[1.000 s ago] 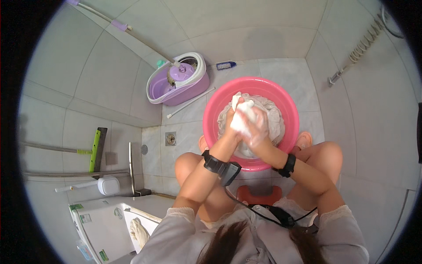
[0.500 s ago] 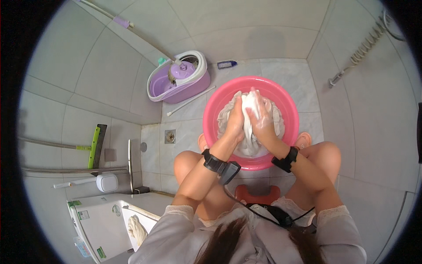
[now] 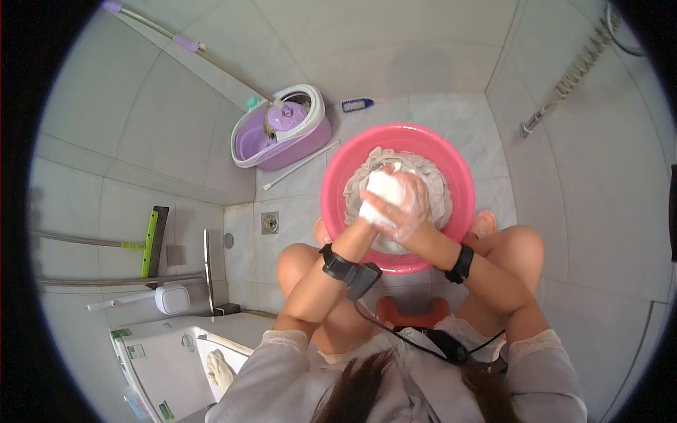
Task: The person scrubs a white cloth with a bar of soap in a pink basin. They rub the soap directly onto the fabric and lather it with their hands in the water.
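Observation:
Over the pink basin point(image 3: 467, 204), my two hands are pressed together around a bunched, sudsy white cloth point(image 3: 386, 187). My left hand point(image 3: 376, 212) grips it from the lower left with bent fingers. On its right side, my right hand point(image 3: 415, 206) wraps round it, with suds on the skin. The hands overlap, so some fingertips are hidden. Beneath them, more wet off-white cloth point(image 3: 441, 185) lies heaped in the basin, with whitish water near its front.
A purple mop bucket point(image 3: 296, 144) with a mop stands at the back left, beside a white rod point(image 3: 302, 165). A blue brush point(image 3: 357, 105) lies by the back wall. A floor drain point(image 3: 270, 223) is at left, a red stool point(image 3: 412, 310) below me, and a shower hose point(image 3: 582, 70) hangs at right.
My hands have closed together around the white cloth, gathering it into a compact bundle nearer to me. Before, they were flatter on either side of a longer stretch of it.

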Motion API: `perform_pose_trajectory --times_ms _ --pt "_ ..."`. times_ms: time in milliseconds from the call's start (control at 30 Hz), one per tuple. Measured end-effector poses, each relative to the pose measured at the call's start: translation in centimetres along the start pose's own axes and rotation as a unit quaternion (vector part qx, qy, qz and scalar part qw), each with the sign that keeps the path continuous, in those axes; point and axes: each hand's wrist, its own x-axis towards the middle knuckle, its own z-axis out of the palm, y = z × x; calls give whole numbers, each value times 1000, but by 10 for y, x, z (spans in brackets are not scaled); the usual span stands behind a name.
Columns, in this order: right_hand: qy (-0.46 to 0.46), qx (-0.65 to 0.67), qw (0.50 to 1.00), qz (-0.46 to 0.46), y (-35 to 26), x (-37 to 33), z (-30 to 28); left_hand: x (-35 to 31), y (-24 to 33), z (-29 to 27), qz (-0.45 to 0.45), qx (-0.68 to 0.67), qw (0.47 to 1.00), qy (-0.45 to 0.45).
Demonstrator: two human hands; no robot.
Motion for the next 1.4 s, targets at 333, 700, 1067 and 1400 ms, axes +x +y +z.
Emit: perform_pose_trajectory --times_ms 333,700,1067,1400 --pt "-42 621 666 410 45 52 -50 11 31 85 7 362 887 288" --pt "-85 686 572 441 69 4 -24 -19 75 94 -48 482 871 80" --pt "-164 806 344 453 36 7 -37 -8 67 91 -9 543 815 202" --pt "-16 704 625 337 40 54 -89 -6 69 74 56 753 619 215"
